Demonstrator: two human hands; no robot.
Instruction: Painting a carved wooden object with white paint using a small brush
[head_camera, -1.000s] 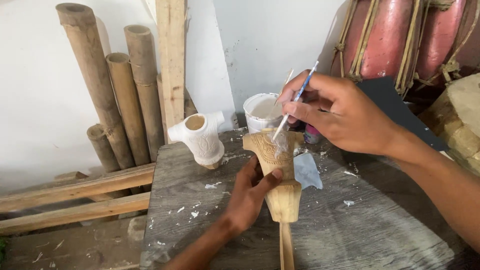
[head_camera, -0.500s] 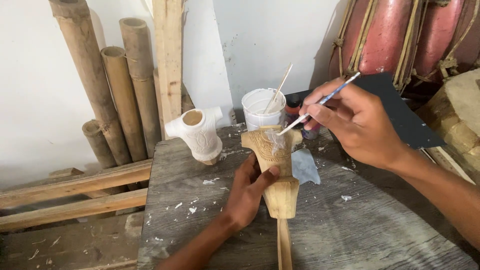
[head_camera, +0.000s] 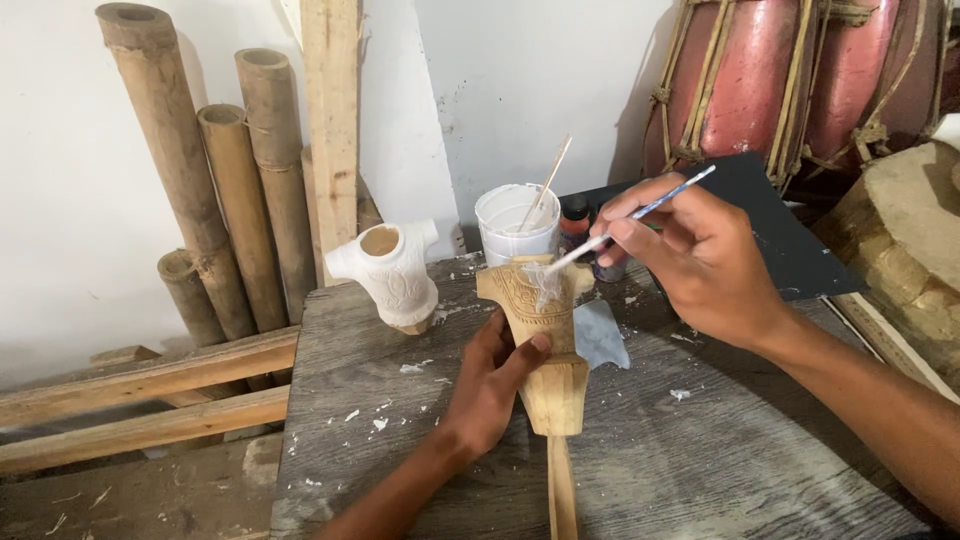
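Observation:
My left hand (head_camera: 490, 385) grips a carved wooden piece (head_camera: 540, 340) shaped like a small torso, holding it upright on the grey wooden table (head_camera: 700, 460). My right hand (head_camera: 700, 255) holds a thin paintbrush (head_camera: 640, 215) whose tip touches the upper front of the carving, where a patch of white paint shows. A second carving (head_camera: 390, 275) of the same shape, painted all white, stands to the left. Behind the carving sits a white paint cup (head_camera: 515, 225) with a stick in it.
Several bamboo poles (head_camera: 230, 200) and a wooden plank (head_camera: 330, 130) lean on the white wall at the left. Red drums with cord lacing (head_camera: 800, 80) stand at the back right. A dark board (head_camera: 780, 230) and a small bottle (head_camera: 575, 220) lie behind my right hand.
My right hand has tilted the brush from steep to nearly flat and keeps stroking the top of the carving. The left hand holds the carving in the same place.

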